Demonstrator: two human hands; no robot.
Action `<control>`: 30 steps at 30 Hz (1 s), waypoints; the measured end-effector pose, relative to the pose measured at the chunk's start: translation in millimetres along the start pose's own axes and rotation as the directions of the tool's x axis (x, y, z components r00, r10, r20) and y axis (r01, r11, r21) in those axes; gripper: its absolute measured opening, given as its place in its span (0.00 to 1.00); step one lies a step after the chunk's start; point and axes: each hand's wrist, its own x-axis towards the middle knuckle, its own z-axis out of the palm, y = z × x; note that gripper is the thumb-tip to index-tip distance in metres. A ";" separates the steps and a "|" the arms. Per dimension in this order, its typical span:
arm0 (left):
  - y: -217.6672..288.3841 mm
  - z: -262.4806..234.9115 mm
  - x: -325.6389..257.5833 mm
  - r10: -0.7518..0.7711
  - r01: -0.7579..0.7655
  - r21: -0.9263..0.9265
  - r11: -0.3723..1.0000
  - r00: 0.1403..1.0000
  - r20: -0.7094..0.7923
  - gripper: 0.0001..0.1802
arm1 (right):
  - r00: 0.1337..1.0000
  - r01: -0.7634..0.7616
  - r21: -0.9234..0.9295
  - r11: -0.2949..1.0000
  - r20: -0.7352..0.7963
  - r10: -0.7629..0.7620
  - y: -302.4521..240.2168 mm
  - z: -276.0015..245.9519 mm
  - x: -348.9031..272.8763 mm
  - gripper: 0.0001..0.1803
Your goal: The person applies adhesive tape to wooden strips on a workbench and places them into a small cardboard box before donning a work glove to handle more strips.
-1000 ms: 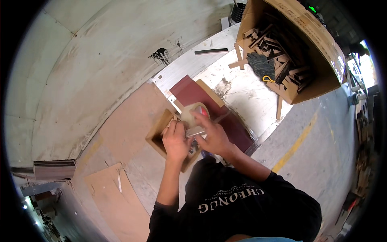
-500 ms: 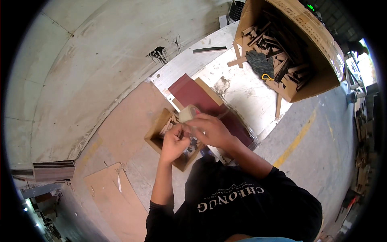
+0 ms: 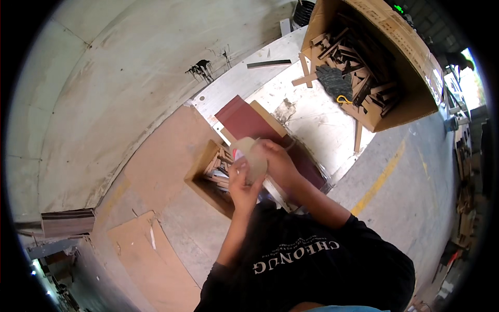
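A wide roll of pale tan tape (image 3: pixel 257 162) is up in front of me, above the small cardboard box. My left hand (image 3: pixel 243 186) is closed round its near left side, with the thumb along the roll. At the roll's far right edge, the bent fingers of my right hand (image 3: pixel 279 162) grip it; the fingertips are partly hidden and slightly blurred. Beyond the hands, a flat dark-red piece (image 3: pixel 248 118) lies on the white worktable (image 3: pixel 332 127). Below the left hand, an open small cardboard box (image 3: pixel 195 177) contains several thin brown strips.
A large cardboard box (image 3: pixel 410 112) lies open at the far right with many dark and brown strips inside. A dark grey glove (image 3: pixel 333 82) rests at its mouth. Loose strips (image 3: pixel 304 79) lie on the table. A flat cardboard sheet (image 3: pixel 148 260) is on the floor at left.
The tape roll has turned and come nearer to me. My left hand has moved right onto the roll; my right hand has shifted to its right edge. The hands are farther apart.
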 end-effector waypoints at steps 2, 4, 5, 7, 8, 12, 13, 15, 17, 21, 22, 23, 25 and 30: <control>-4.9 -1.5 2.7 -0.034 0.022 0.123 0.992 0.995 0.096 0.19 | 0.972 0.218 -0.376 0.901 -0.003 -0.237 3.1 -0.6 -3.9 0.11; -1.4 -9.2 -0.9 -0.244 0.202 0.199 0.959 0.945 0.218 0.16 | 0.964 0.224 -0.334 0.916 -0.063 -0.259 2.2 -7.6 -2.8 0.11; 1.8 -10.3 -0.3 -0.223 0.172 0.232 0.957 0.951 0.213 0.17 | 0.959 0.225 -0.312 0.923 -0.096 -0.267 2.4 -10.0 -2.3 0.11; 13.2 -14.2 4.2 -0.180 0.114 0.301 0.947 0.962 0.204 0.19 | 0.987 0.063 0.018 0.998 -0.151 -0.059 -0.8 -11.7 3.1 0.10; 22.9 -15.1 12.2 -0.150 0.051 0.392 0.918 0.962 0.227 0.20 | 0.987 -0.011 0.182 0.983 -0.156 0.040 -5.1 -14.5 8.1 0.09; 9.0 -27.5 30.0 -0.043 -0.104 0.637 0.763 0.977 0.211 0.26 | 0.974 -0.002 0.302 0.953 -0.214 0.070 -12.1 -12.2 29.8 0.12; -2.5 -33.5 32.2 -0.015 -0.111 0.675 0.729 0.984 0.178 0.27 | 0.962 -0.025 0.345 0.938 -0.248 0.117 -21.9 -10.7 42.1 0.13; -9.0 -46.5 42.4 -0.152 -0.048 0.774 0.631 0.971 0.184 0.24 | 0.946 -0.021 0.332 0.943 -0.298 0.126 -34.9 -16.8 71.5 0.13; -28.1 -55.3 54.1 -0.215 -0.022 0.828 0.561 0.962 0.171 0.23 | 0.945 0.009 0.210 0.978 -0.322 0.060 -28.3 -33.6 106.4 0.12; -55.5 -69.3 97.6 -0.106 -0.098 0.836 0.540 0.977 0.183 0.23 | 0.932 0.029 -0.135 0.990 -0.355 -0.076 7.7 -42.8 178.1 0.10; -63.5 -71.9 107.2 -0.100 -0.102 0.843 0.529 0.978 0.181 0.24 | 0.911 0.014 -0.166 0.986 -0.404 -0.081 12.6 -38.9 190.8 0.10; -71.1 -73.2 114.5 -0.094 -0.109 0.849 0.518 0.979 0.183 0.24 | 0.887 -0.002 -0.195 0.981 -0.454 -0.088 19.6 -40.4 205.0 0.10; -99.2 -81.1 118.0 -0.121 -0.042 0.874 0.483 0.986 0.114 0.22 | 0.789 0.028 -0.175 0.984 -0.600 -0.129 32.8 -62.8 232.5 0.12; -152.5 -103.1 99.2 -0.193 0.084 0.865 0.494 0.981 0.016 0.19 | 0.800 -0.222 -0.551 0.804 -0.574 -0.173 29.3 -88.4 249.6 0.13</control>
